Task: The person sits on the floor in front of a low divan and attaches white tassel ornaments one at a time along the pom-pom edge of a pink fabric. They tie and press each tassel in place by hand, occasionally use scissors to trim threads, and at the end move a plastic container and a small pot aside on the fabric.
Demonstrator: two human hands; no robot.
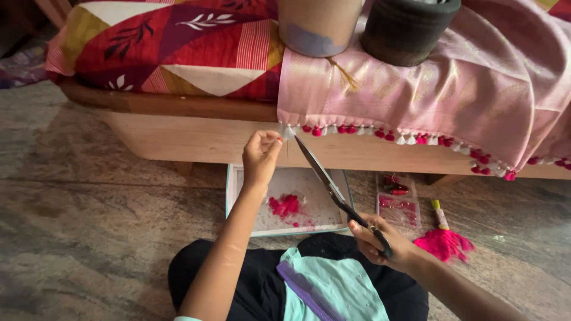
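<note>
**Scissors raised to a tassel on the pink cloth's edge**

Scissors [333,189] run diagonally through the middle of the frame, their long blades parted a little and the tips pointing up toward the hem of a pink cloth [452,89] draped over the edge of a wooden bed [196,139]. The right hand [380,241], at lower centre-right, is curled around the dark handles, fingers through the loops. The left hand [260,156], just left of centre, has thumb and fingertips pressed together, pinching a small white tassel [288,132] at the left end of the hem, right beside the blade tips. A row of red and white tassels [416,139] runs along the hem toward the right edge of the frame.

Below the hands, a shallow white tray [324,214] lies on the stone floor with red thread scraps [285,204] in it. To its right lies a clear compartment box [397,205], then a bright pink thread bundle [443,242]. A purple comb [309,294] rests on the lap at the bottom. Two round pots [404,30] stand on the cloth at the top.
</note>
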